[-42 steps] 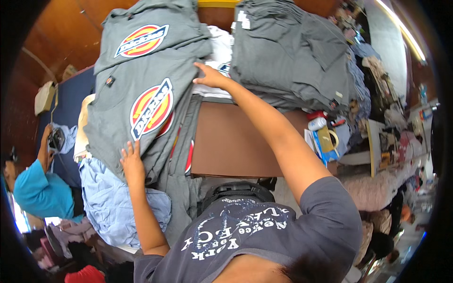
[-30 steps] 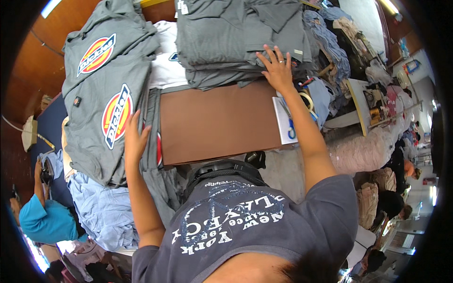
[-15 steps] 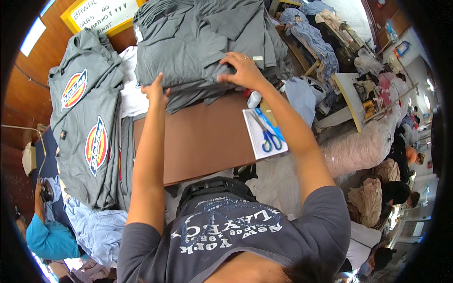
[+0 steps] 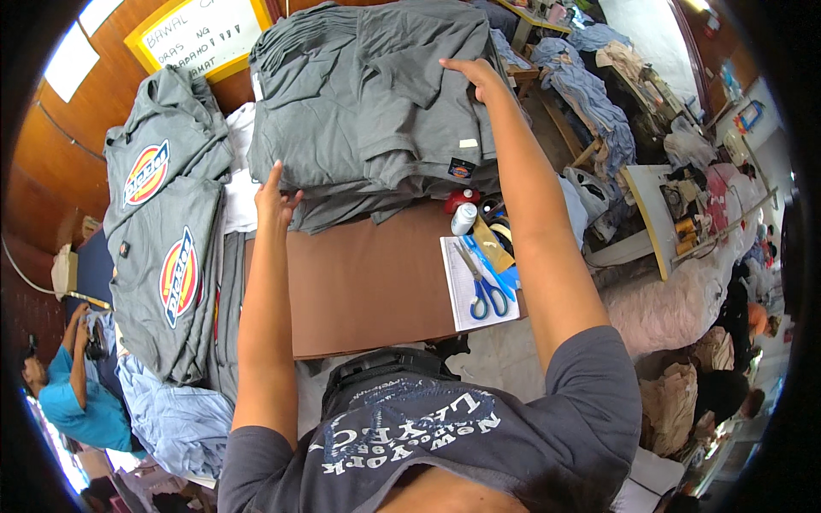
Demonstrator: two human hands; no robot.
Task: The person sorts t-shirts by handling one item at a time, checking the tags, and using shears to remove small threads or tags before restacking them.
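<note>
A thick stack of folded grey shirts [image 4: 333,120] lies at the far side of the brown tabletop [image 4: 368,291]. By its near left corner is my left hand [image 4: 275,203], fingers apart, at the cloth's edge. Higher up on the right, my right hand [image 4: 477,79] rests at the top shirt with fingers stretched leftward and nothing held. A black label [image 4: 462,168] and a small pale tag [image 4: 468,144] show on the near right corner of the top shirt.
Scissors [image 4: 486,295] lie on a white paper pad [image 4: 462,315], near a white bottle [image 4: 463,220] and a red object [image 4: 456,201]. Grey shirts with a bright logo [image 4: 178,278] are piled left. A co-worker in a teal shirt [image 4: 85,410] stands beyond; a plastic-wrapped bundle [image 4: 667,312] sits right.
My right hand has moved farther away and to the right across the stack. The black label now shows at the corner. My left hand stays near the left front corner.
</note>
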